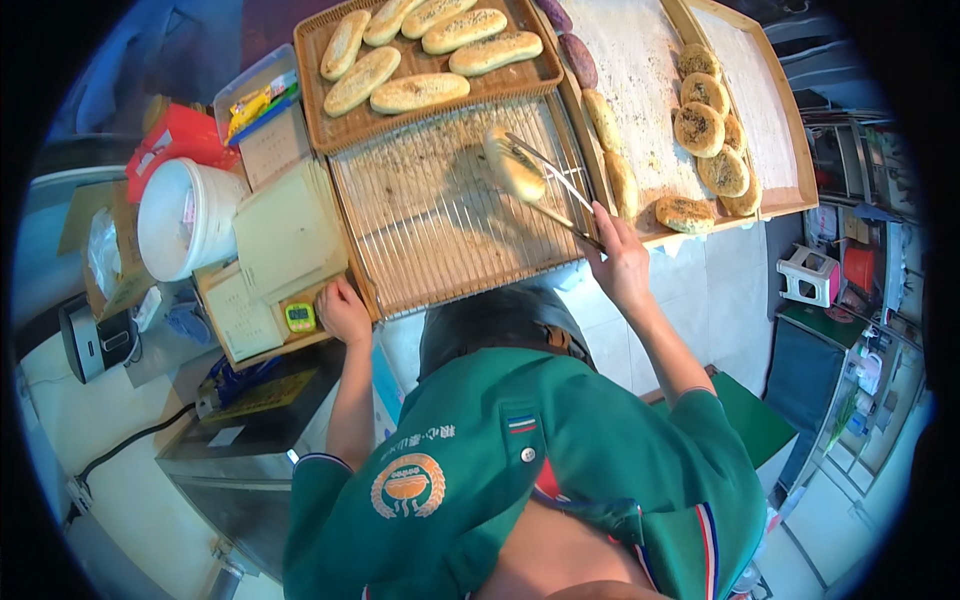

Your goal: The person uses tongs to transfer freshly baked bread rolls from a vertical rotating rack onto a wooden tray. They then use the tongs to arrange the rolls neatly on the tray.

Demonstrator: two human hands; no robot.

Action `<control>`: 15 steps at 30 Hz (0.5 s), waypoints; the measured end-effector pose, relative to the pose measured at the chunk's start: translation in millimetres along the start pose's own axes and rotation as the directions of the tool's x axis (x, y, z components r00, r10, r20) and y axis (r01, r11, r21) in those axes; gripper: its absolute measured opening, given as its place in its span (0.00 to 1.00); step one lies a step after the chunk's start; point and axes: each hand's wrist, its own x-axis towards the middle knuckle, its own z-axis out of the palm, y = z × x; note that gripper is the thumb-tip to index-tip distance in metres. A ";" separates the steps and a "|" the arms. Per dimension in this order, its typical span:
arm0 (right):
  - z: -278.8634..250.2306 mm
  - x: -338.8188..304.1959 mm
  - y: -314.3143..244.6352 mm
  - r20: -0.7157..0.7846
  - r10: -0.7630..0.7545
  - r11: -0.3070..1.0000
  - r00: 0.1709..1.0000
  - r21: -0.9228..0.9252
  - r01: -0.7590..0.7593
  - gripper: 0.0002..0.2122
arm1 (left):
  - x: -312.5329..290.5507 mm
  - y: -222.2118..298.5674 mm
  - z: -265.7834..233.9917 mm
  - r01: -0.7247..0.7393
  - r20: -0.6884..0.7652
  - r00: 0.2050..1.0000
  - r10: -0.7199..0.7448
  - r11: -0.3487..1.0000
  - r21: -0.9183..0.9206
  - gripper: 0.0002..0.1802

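Note:
My right hand (620,258) is closed around a pair of metal tongs (562,176). Between the tong tips is a long oval bread (511,165) with dark specks on it, held tilted over a wire cooling rack (450,225). The rack is strewn with crumbs and the bread casts a shadow there. My left hand (343,312), its fingers curled, rests at the rack's near left corner beside a yellow-green timer (299,317). Whether its fingers hold anything is hidden.
Beyond the rack, a brown tray (312,85) carries several long breads. To the right, paper-lined trays (640,90) bear round seeded breads (699,130) and long ones along one side. A white bucket (165,225), paper sheets (290,240) and a red box (170,150) stand left.

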 end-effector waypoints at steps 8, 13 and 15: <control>-21.9 -79.1 -1.6 0.726 0.217 0.697 0.653 0.353 -0.624 0.17 | 1.1 -3.1 3.7 -0.065 -0.065 0.996 0.064 0.998 -0.013 0.13; -12.0 -61.9 25.1 0.924 0.068 0.148 0.376 0.363 -0.920 0.15 | -1.7 -3.8 2.5 -0.040 -0.051 0.998 0.039 0.999 -0.007 0.13; 5.0 -38.1 26.8 0.906 0.062 0.054 0.420 0.417 -0.907 0.14 | -1.2 -2.3 1.9 -0.035 -0.048 0.998 0.034 0.999 -0.005 0.13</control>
